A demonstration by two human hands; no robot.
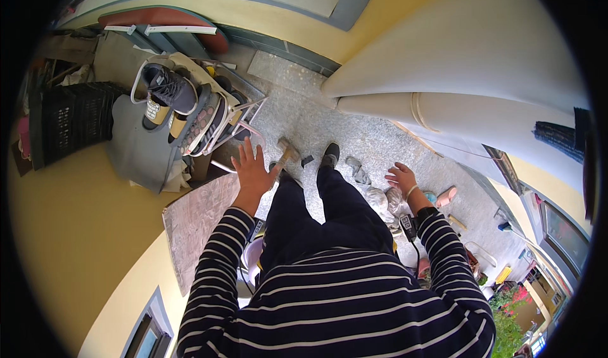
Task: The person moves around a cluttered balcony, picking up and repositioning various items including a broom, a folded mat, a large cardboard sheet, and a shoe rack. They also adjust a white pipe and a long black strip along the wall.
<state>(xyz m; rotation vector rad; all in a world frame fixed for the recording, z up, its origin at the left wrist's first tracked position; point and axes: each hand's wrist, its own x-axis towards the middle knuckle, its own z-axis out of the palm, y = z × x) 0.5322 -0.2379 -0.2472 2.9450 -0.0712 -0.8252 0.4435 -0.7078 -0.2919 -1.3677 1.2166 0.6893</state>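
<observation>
My left hand [255, 172] is held up with its fingers spread and nothing in it. Just past its thumb, what looks like a mallet [289, 150] is on the speckled floor; the hand partly covers its handle. A small dark piece [307, 160] lies between that tool and my right shoe [330, 155]. On the other side, my right hand [403, 178] hovers empty, fingers apart and slightly bent. Below it are crumpled clear plastic bags [377, 200] and a grey cloth-like item [358, 170]. Both forearms wear wrist devices with cables.
Left of me, a metal rack [256, 104] carries several shoes, including a dark sneaker [173, 89]. Nearby are a black plastic crate [78, 120] and a worn board [202, 220]. Thick pale columns [451, 63] rise ahead right. A pink slipper [446, 196] lies at right.
</observation>
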